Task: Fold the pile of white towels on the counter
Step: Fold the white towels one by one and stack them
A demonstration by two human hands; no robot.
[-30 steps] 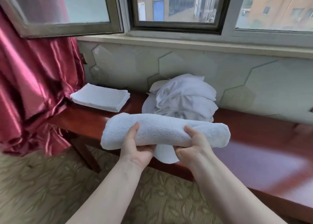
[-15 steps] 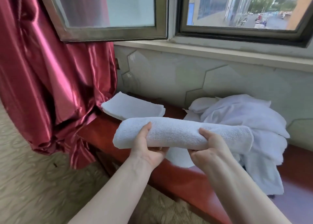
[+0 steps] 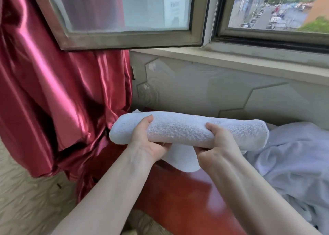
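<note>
Head camera showed a red counter beneath a window, beside a red curtain. Left hand and right hand gripped a rolled towel.

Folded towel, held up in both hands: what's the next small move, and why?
Probably lower the folded towel toward the counter's left end. Left hand and right hand both grip it off the surface, and the loose pile fills the right.

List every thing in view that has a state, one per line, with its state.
Folded towel: folded into a long bundle, held up off the counter in a two-handed grip.
Left hand: grips the towel's left part.
Right hand: grips its right part.
Towel pile: crumpled, unfolded, on the counter.
Window sash: swung open.
Curtain: gathered aside.
</note>
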